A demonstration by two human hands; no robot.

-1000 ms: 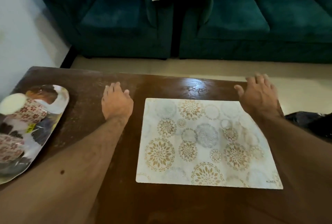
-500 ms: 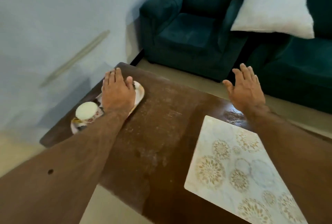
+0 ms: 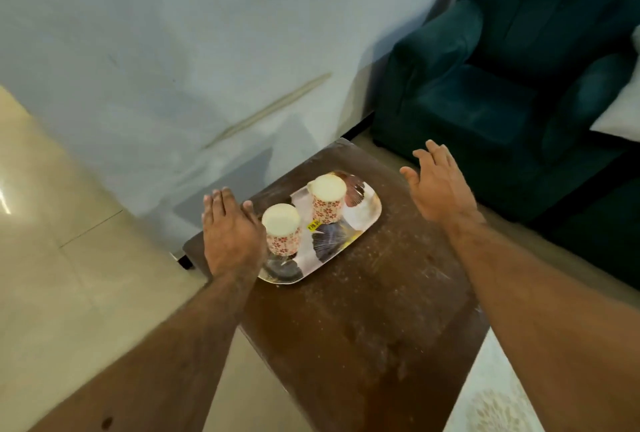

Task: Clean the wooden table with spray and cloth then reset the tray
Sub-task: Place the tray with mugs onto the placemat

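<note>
Reaching for the tray (image 3: 360,223) at the table's (image 3: 363,310) far corner, both hands are spread wide and hold nothing. The left hand (image 3: 230,230) hovers at the tray's near end beside one cup (image 3: 281,234); the right hand (image 3: 438,185) is well apart on the other side. Contact on the left is hard to judge. Taking both short ends and lifting level should keep that cup and the second cup (image 3: 327,201) from toppling. Neither spray nor cloth is in view.
</note>
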